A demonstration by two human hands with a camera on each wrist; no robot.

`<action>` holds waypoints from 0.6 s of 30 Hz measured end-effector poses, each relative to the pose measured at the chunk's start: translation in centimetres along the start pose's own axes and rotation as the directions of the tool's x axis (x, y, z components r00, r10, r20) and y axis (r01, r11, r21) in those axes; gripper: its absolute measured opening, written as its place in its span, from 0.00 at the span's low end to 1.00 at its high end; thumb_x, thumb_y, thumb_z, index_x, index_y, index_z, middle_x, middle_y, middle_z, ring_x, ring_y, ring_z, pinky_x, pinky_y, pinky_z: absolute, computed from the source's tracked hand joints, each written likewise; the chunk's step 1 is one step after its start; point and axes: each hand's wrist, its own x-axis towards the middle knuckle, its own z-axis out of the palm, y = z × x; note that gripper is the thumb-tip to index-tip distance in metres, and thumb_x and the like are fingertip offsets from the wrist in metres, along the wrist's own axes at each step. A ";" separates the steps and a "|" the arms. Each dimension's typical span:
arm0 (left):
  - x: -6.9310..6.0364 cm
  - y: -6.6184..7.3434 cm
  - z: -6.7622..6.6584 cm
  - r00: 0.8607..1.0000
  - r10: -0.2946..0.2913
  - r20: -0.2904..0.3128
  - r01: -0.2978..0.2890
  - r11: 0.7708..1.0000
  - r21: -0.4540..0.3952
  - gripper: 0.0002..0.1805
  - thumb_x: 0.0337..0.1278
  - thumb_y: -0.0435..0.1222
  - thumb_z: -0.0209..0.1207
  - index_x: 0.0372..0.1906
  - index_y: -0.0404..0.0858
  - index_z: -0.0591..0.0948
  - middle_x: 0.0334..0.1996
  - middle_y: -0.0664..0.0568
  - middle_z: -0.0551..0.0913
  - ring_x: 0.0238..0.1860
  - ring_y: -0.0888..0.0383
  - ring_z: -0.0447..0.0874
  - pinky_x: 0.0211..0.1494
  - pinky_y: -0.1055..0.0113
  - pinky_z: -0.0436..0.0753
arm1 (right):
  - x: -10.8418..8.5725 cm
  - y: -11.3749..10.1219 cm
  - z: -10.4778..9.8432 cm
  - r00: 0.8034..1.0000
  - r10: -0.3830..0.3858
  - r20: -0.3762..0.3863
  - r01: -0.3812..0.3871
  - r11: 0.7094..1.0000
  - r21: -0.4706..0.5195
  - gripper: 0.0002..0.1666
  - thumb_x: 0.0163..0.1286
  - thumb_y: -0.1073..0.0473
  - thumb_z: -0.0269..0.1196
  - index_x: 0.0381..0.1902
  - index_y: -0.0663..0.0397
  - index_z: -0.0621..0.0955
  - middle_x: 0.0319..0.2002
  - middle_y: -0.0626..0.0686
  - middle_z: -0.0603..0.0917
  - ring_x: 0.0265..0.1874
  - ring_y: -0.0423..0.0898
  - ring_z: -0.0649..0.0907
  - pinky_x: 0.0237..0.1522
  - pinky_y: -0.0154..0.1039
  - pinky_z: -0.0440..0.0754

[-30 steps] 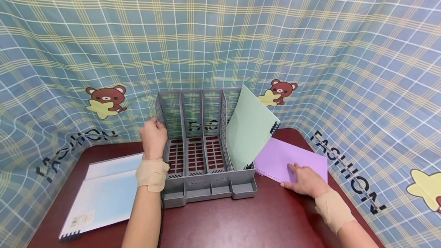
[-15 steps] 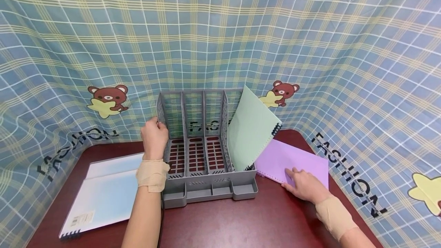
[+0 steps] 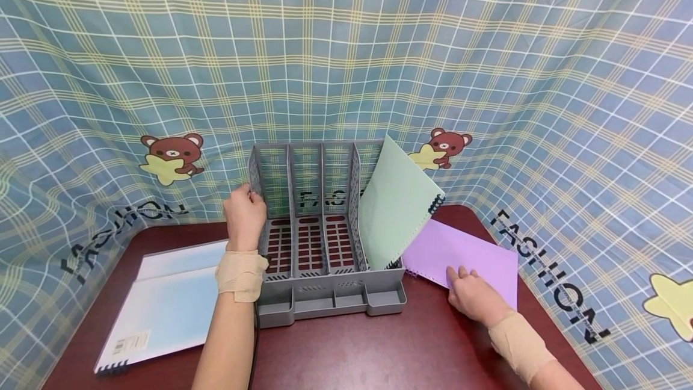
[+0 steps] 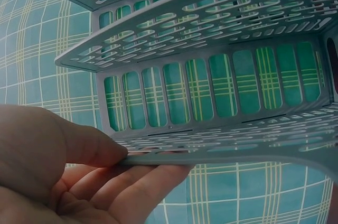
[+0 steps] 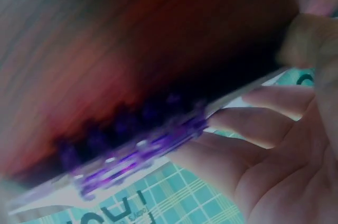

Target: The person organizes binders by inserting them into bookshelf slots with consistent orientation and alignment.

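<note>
My left hand [image 3: 243, 215] pinches the front edge of the left side panel of a grey file organizer [image 3: 325, 284]; in the left wrist view, the thumb and fingers of that hand [image 4: 90, 171] lie on either side of the panel [image 4: 237, 155]. A green spiral notebook [image 3: 392, 209] leans tilted in the rightmost slot. At the near edge of a purple notebook [image 3: 476, 251] lying flat on the right, my right hand [image 3: 476, 294] has its fingers on the cover, thumb hidden. The blurred right wrist view shows purple rings [image 5: 142, 155], with the hand's [image 5: 269, 155] thumb and fingers either side of the edge.
Two pale blue-white notebooks [image 3: 168, 312] overlap on the left of the dark red table [image 3: 346, 354]. A plaid curtain [image 3: 325, 47] stands behind and at both sides. A black cable [image 3: 256, 342] runs beside my left forearm.
My right hand has shifted toward the near edge of the purple notebook, its thumb dropping out of sight in the head view. The left hand keeps its grip on the panel.
</note>
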 end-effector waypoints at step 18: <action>0.1 0.0 0.1 1.000 -0.014 -0.001 0.014 1.000 -0.004 0.21 0.74 0.27 0.47 0.19 0.40 0.64 0.10 0.54 0.57 0.08 0.56 0.54 0.15 0.61 0.60 | 0.2 -1.2 0.7 0.986 0.115 -0.117 -0.124 0.990 -0.069 0.24 0.52 0.76 0.61 0.50 0.78 0.76 0.32 0.69 0.79 0.25 0.66 0.80 0.31 0.60 0.82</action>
